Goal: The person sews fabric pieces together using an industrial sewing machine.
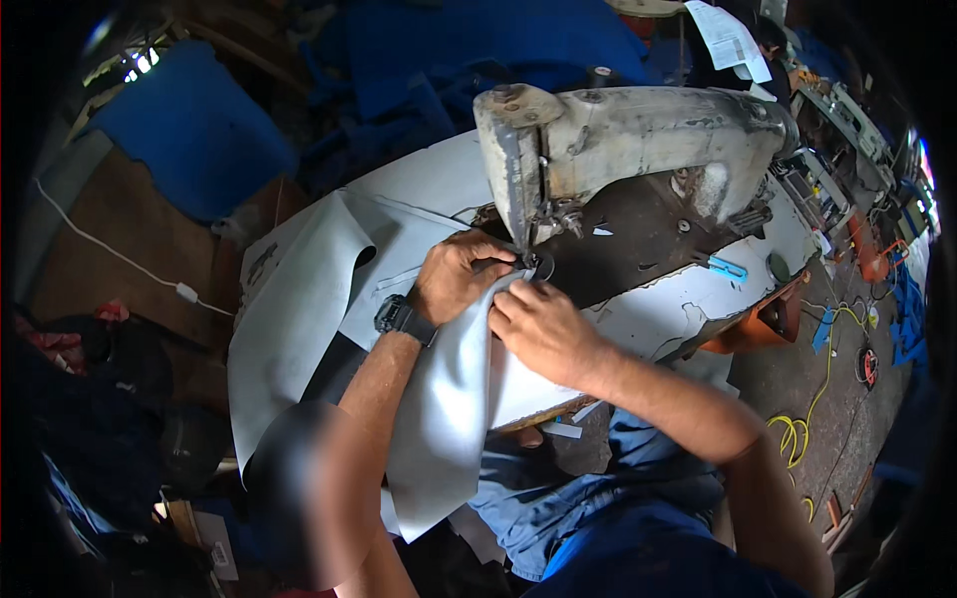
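Observation:
A large, worn, off-white sewing machine [638, 140] stands on the table. Its presser foot [528, 261] is lowered close over the edge of a pale grey, leather-like sheet [439, 409]. My left hand [454, 277], with a dark watch at the wrist, pinches this sheet just left of the presser foot. Closed on the sheet's edge, my right hand [546, 331] sits just in front of the needle area. The sheet hangs from my hands over the table's near edge toward my lap. Whether the needle is in the material is too small to tell.
Another grey sheet part [299, 309] drapes over the white tabletop [638, 324] at left. A light blue thread-snipper-like tool [728, 269] lies right of the machine bed. Blue material [199, 130] is at the back left. A yellow cord [797, 434] lies on the floor at right.

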The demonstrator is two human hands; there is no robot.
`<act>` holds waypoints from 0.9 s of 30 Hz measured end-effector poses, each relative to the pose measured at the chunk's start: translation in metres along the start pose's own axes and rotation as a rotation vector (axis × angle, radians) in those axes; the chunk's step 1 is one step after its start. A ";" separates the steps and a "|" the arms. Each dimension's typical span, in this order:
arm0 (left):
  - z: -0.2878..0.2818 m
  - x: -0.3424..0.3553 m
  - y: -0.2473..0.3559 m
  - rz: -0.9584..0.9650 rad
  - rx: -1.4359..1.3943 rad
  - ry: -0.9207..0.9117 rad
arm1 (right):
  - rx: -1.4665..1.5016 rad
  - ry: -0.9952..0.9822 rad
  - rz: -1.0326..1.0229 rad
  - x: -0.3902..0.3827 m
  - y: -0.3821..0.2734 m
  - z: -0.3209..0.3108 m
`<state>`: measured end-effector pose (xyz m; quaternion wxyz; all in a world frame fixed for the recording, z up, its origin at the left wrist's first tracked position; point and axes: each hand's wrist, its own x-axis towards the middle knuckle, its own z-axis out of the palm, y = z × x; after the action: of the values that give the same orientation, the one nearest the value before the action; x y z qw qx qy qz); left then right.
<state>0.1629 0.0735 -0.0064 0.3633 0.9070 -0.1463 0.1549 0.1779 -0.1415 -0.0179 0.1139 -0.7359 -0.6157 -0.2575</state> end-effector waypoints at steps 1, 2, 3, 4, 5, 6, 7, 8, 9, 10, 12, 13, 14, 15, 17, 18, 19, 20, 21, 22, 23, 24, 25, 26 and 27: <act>-0.003 0.003 0.003 0.006 -0.001 -0.009 | -0.003 0.001 0.010 -0.002 -0.001 -0.003; -0.006 0.005 0.005 -0.017 0.076 -0.049 | 0.037 -0.010 0.020 -0.003 -0.001 -0.006; -0.008 0.007 0.008 -0.040 0.153 -0.089 | 0.078 -0.022 0.029 -0.005 -0.001 -0.008; -0.008 0.009 0.011 0.025 0.231 -0.065 | 0.094 0.003 0.023 -0.007 0.002 -0.008; -0.007 0.009 0.012 0.026 0.233 -0.069 | 0.096 0.005 0.026 -0.009 0.006 -0.010; -0.006 0.007 0.013 0.072 0.293 -0.030 | 0.129 -0.005 -0.010 -0.011 0.010 -0.014; -0.004 0.007 0.015 0.118 0.350 0.013 | 0.162 -0.018 -0.048 -0.013 0.015 -0.020; -0.003 0.005 0.017 0.141 0.366 0.013 | 0.132 -0.023 -0.066 -0.015 0.018 -0.025; 0.000 0.004 0.017 0.139 0.363 0.015 | 0.133 -0.027 -0.067 -0.018 0.020 -0.022; 0.001 0.002 0.019 0.146 0.373 0.028 | 0.178 -0.063 -0.024 -0.020 0.019 -0.020; 0.004 0.001 0.020 0.152 0.361 0.051 | 0.205 -0.098 0.013 -0.022 0.019 -0.021; 0.004 0.000 0.018 0.149 0.362 0.053 | 0.207 -0.098 0.009 -0.022 0.019 -0.019; 0.004 -0.001 0.015 0.174 0.381 0.030 | 0.247 -0.096 0.034 -0.023 0.018 -0.017; 0.004 -0.001 0.013 0.200 0.400 0.007 | 0.287 -0.094 0.060 -0.024 0.018 -0.016; 0.001 -0.001 0.016 0.201 0.453 -0.004 | 0.312 -0.094 0.055 -0.024 0.020 -0.016; 0.000 -0.001 0.018 0.202 0.508 -0.015 | 0.338 -0.092 0.049 -0.024 0.022 -0.018; 0.001 -0.001 0.020 0.201 0.506 -0.016 | 0.339 -0.094 0.050 -0.024 0.024 -0.019; 0.003 -0.002 0.022 0.167 0.523 -0.023 | 0.330 -0.080 0.025 -0.025 0.027 -0.021; 0.004 -0.002 0.024 0.134 0.540 -0.030 | 0.322 -0.066 -0.001 -0.027 0.029 -0.022; 0.005 -0.003 0.026 0.130 0.540 -0.032 | 0.327 -0.066 -0.001 -0.028 0.031 -0.022; 0.005 -0.003 0.027 0.155 0.563 -0.022 | 0.341 -0.066 0.004 -0.029 0.032 -0.023; 0.005 -0.003 0.028 0.179 0.586 -0.011 | 0.356 -0.066 0.008 -0.030 0.033 -0.022; 0.005 -0.005 0.026 0.176 0.587 -0.011 | 0.359 -0.066 0.006 -0.030 0.034 -0.022; 0.005 -0.006 0.024 0.196 0.604 -0.012 | 0.372 -0.058 0.001 -0.031 0.033 -0.021; 0.004 -0.008 0.023 0.216 0.621 -0.014 | 0.386 -0.050 -0.004 -0.031 0.034 -0.020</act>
<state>0.1480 0.0563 0.0020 0.0497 0.9548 -0.1899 0.2233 0.2023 -0.1844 -0.0124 0.2373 -0.7053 -0.6578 -0.1164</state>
